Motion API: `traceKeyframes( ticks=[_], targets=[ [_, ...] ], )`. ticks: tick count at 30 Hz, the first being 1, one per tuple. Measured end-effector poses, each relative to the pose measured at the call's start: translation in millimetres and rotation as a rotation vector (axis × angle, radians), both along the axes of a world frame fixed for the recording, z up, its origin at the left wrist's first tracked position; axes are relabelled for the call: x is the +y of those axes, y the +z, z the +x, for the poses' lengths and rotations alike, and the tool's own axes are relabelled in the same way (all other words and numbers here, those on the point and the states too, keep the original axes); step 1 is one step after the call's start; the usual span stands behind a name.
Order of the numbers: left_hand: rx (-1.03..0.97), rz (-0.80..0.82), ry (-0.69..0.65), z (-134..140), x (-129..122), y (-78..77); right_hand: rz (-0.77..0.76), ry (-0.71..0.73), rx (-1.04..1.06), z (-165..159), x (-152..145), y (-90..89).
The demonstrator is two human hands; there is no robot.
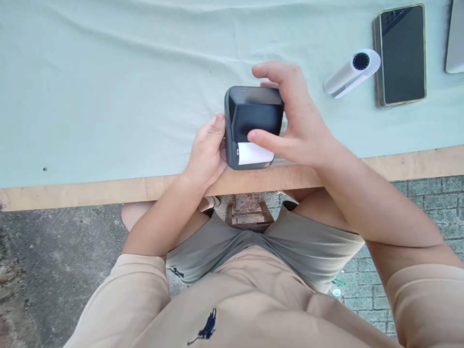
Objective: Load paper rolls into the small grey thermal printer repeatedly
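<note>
A small black label printer (258,118) is held just above the table's front edge, with a strip of white paper (255,153) showing at its near side. My left hand (208,147) is closed on the printer's left side, thumb along the edge and the other fingers partly hidden beneath. Around the right side is my right hand (295,113), its thumb lying over the dark lid just above the paper. The right index finger reaches past the far edge, and the remaining fingers are mostly hidden.
A white paper roll (342,79) with a dark core lies right of my hands, its end touching or close to a dark-screened phone (404,55). Part of a grey device (456,46) shows at the right edge. Pale cloth (108,96) covers the table, bordered by a wooden edge (90,193).
</note>
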State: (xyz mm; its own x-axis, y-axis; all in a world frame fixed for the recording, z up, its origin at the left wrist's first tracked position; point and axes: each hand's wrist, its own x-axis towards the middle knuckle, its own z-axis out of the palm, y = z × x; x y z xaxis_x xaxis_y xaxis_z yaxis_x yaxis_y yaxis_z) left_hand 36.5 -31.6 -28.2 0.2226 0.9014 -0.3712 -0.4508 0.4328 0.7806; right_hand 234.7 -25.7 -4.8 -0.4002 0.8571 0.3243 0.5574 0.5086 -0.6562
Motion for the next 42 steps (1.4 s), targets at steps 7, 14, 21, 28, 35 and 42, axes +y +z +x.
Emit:
traceKeyframes(
  ticks=[7, 14, 21, 28, 35, 42],
  targets=[
    [0.014, 0.050, -0.034, -3.9, 4.5, -7.8, -0.115, -0.055, -0.084, -12.9, -1.8, 13.8],
    [0.059, 0.083, -0.047, -4.1, 4.2, -7.3, -0.077, 0.057, -0.145, -9.0, -4.7, 12.4],
    [0.070, 0.062, -0.019, -2.9, 3.6, -6.1, -0.082, 0.049, -0.073, -6.0, -3.2, 6.7],
    [0.010, 0.041, 0.020, -3.5, 4.5, -7.4, -0.271, 0.035, 0.379, 13.6, 14.1, -8.9],
    [0.021, 0.015, -0.002, -4.1, 3.6, -3.2, -0.419, 0.020, 0.420, 15.6, 18.7, -19.8],
    [-0.005, -0.006, -0.024, -5.3, 5.6, -3.0, -0.472, 0.103, 0.412, 9.5, 12.9, -19.2]
  ],
)
